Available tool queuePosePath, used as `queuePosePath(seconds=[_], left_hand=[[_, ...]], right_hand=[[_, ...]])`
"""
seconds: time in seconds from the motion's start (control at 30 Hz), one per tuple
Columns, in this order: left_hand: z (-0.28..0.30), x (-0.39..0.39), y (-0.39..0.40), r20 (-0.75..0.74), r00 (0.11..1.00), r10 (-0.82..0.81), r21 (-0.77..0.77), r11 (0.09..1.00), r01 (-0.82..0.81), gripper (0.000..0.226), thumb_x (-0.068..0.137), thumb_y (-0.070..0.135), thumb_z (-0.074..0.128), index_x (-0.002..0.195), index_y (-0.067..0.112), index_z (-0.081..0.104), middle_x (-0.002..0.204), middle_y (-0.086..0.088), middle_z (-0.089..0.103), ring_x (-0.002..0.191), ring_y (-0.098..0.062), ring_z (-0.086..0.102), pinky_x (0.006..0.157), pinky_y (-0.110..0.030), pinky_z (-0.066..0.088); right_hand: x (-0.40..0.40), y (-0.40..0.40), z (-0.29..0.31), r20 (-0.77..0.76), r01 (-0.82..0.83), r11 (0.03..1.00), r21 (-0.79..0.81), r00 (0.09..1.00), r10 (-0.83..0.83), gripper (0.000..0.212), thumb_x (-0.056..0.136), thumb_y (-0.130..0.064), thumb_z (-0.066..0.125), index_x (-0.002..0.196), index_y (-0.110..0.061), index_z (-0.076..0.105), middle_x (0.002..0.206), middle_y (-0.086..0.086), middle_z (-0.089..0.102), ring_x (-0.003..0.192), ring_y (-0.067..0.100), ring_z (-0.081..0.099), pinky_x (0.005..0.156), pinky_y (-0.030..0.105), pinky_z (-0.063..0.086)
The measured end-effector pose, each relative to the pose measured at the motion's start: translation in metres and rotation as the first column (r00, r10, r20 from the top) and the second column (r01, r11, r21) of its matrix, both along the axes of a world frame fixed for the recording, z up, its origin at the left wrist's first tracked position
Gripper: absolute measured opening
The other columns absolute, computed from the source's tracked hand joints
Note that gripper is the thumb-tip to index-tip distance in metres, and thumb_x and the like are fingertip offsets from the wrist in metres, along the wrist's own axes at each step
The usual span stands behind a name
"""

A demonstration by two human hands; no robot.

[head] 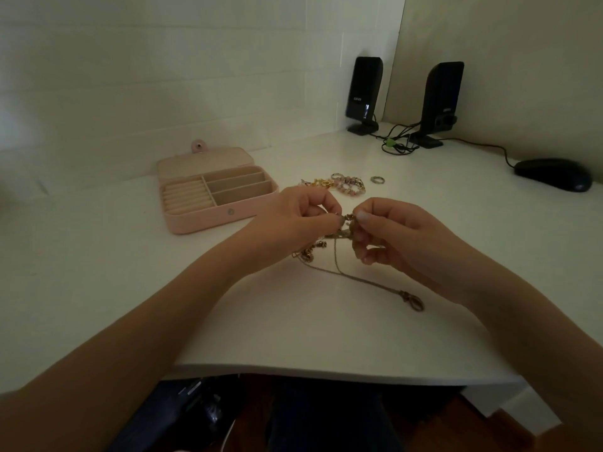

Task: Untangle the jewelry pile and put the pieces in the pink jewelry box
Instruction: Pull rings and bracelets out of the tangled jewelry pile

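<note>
My left hand (295,220) and my right hand (391,233) meet above the white desk, and each pinches part of a tangled gold chain (339,252). The chain hangs down between them; its loose end with a clasp (415,302) lies on the desk toward the front right. Behind my hands lies the rest of the jewelry pile (336,185), with pink beads, gold pieces and rings. A single ring (377,180) sits just to its right. The pink jewelry box (202,223) lies open to the left, with ring rolls and divided compartments showing.
Two black speakers (363,93) (440,102) stand at the back right with tangled cables (398,141). A black mouse (553,173) lies at the far right. The desk's front edge (326,373) curves below my arms, and walls close in behind and to the right.
</note>
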State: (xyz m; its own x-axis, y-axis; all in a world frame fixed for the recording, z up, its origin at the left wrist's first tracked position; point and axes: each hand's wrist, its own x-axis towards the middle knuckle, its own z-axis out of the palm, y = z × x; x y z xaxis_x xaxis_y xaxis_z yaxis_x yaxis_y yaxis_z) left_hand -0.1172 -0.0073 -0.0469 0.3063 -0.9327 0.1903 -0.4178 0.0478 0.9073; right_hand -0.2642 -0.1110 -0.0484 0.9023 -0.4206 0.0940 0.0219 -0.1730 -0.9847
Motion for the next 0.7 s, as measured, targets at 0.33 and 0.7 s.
queuePosePath(seconds=[0.33,0.7], left_hand=[[-0.0075,-0.0070,0.0015,0.321,0.921,0.220,-0.257,0.956,-0.139,0.022,0.078,0.011,0.064,0.064,0.018,0.049,0.043,0.013,0.037,0.042,-0.004,0.034,0.045,-0.011,0.034],[-0.0046,-0.0064,-0.0008,0.218,0.967,0.135,-0.269,0.960,-0.074,0.021,0.088,0.008,0.061,0.070,0.018,0.055,0.046,0.011,0.041,0.042,-0.003,0.033,0.046,-0.011,0.030]], right_hand=[[0.0007,0.0045,0.0003,-0.114,-0.056,0.995,-0.078,0.992,0.046,0.015,0.097,-0.014,0.045,0.089,-0.004,0.052,0.062,-0.001,0.046,0.046,0.009,0.035,0.042,0.018,0.030],[0.0043,0.0002,-0.0030,0.113,0.157,0.969,-0.193,0.984,-0.137,0.010,0.082,-0.012,0.067,0.092,-0.010,0.069,0.078,-0.001,0.073,0.072,0.008,0.068,0.063,0.020,0.053]])
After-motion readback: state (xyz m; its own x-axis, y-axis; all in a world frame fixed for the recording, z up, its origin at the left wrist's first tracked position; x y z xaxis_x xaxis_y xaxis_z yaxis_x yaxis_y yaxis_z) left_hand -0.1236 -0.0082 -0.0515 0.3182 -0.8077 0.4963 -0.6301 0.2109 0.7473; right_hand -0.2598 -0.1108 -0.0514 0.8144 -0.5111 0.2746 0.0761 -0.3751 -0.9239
